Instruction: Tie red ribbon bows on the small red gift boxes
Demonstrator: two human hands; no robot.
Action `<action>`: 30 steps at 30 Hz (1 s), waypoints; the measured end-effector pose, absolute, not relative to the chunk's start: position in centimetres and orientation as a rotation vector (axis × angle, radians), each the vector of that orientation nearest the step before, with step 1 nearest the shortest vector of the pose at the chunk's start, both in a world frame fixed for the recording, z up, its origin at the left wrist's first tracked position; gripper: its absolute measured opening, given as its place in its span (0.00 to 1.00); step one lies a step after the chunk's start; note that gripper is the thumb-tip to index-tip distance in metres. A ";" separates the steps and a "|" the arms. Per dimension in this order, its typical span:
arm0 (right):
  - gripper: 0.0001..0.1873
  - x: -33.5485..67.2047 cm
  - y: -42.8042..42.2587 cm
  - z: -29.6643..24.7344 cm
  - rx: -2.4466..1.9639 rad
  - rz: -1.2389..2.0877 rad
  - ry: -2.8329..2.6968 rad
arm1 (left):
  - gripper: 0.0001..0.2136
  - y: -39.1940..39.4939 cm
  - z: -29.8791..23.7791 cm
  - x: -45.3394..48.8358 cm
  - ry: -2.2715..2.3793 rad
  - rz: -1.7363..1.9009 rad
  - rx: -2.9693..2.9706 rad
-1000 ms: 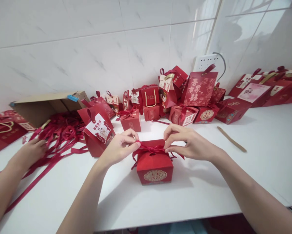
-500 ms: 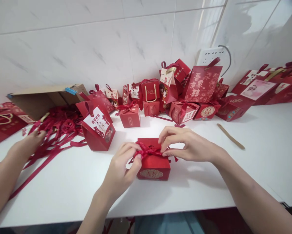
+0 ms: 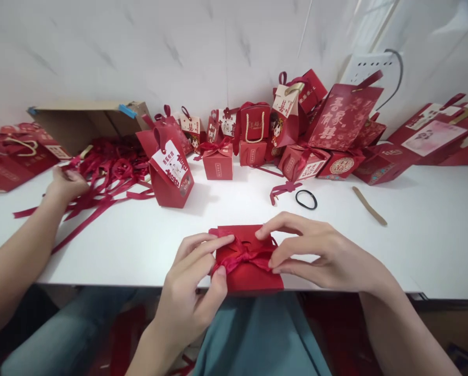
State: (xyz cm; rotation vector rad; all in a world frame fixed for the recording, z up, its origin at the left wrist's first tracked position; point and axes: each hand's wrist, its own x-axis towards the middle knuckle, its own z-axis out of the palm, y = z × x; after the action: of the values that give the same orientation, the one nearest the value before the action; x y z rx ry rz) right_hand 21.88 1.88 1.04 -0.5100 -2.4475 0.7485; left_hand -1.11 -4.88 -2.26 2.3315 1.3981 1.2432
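Note:
A small red gift box (image 3: pixel 253 279) sits at the near edge of the white counter (image 3: pixel 147 240), partly over the edge. A red ribbon bow (image 3: pixel 239 257) lies across its top. My left hand (image 3: pixel 192 292) pinches the bow's left end between thumb and fingers. Pinching the bow's right side is my right hand (image 3: pixel 320 256), its index finger stretched over the box top.
Another person's hand (image 3: pixel 65 184) rests on a pile of loose red ribbons (image 3: pixel 108 175) at the left, by a cardboard box (image 3: pixel 81 122). Many red gift boxes and bags (image 3: pixel 292 128) line the wall. A black hair tie (image 3: pixel 306 199) and a tan strip (image 3: pixel 369 205) lie on the counter.
The box has come toward me to the counter's near edge with both hands still on the bow. The view has tipped down, showing my lap. The other person's hand stays on the ribbons.

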 end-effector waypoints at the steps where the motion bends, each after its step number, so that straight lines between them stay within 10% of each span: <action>1: 0.05 21.9 1.2 1.0 -0.511 0.768 -2.457 | 0.10 -5.5 -2.3 -1.1 1.398 1.244 2.328; 13: 0.18 24.1 -2.1 -0.6 -0.885 0.752 -1.978 | 0.06 -7.2 -2.9 -1.6 1.450 1.283 2.150; 20: 0.33 22.7 -2.2 -4.0 -1.277 1.445 -1.688 | 0.05 -6.7 -1.2 -0.1 1.565 1.429 2.207; 30: 0.17 22.1 -2.1 -2.8 -1.200 1.419 -1.717 | 0.05 -5.9 -2.5 1.2 1.488 1.281 2.255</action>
State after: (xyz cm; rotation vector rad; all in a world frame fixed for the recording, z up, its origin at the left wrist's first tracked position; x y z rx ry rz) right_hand 22.09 -2.12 -2.82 -1.1998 -1.7171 1.4187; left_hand 1.25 -5.85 -2.51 2.2554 1.4876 1.2810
